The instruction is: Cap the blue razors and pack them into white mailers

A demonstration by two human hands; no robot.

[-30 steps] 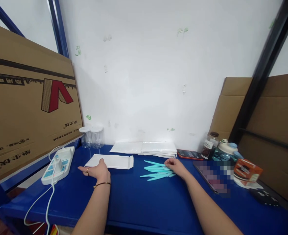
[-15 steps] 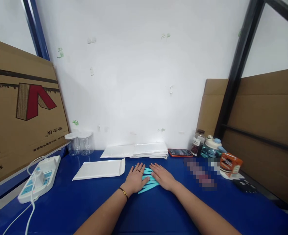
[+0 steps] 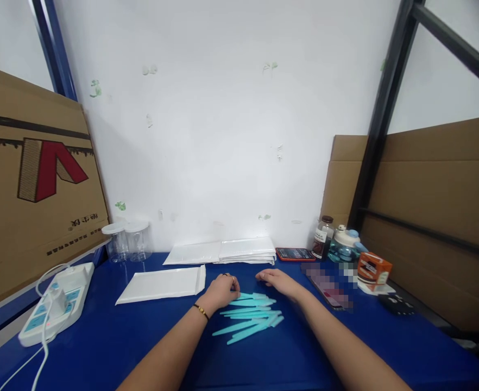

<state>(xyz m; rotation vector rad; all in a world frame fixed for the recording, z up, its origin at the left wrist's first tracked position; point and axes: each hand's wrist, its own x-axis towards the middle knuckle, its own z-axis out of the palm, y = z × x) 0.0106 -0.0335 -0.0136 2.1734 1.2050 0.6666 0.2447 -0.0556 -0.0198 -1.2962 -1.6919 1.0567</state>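
Note:
Several slim turquoise sticks (image 3: 250, 313), wider at one end and resembling eyebrow razors, lie in a loose row on the blue tabletop. My left hand (image 3: 222, 291), with rings and a dark bracelet, is curled at the far left end of the row. Its bent fingers close at the narrow end of one eyebrow razor; the fingertips are partly hidden. My right hand (image 3: 281, 281) is just beyond the wide ends, fingers loosely bent and pointing left, with nothing visible in them.
A white padded envelope (image 3: 162, 283) lies left of my hands; more envelopes (image 3: 247, 250) are stacked by the wall. Clear jars (image 3: 138, 243) and a power strip (image 3: 60, 304) are on the left. Phones (image 3: 295, 254), a bottle (image 3: 323, 237) and an orange box (image 3: 373, 270) stand right.
My hands were flat over the bunched turquoise eyebrow razors. They have lifted and parted, the left fingers have curled, and the razors now lie spread out in view, nearer to me.

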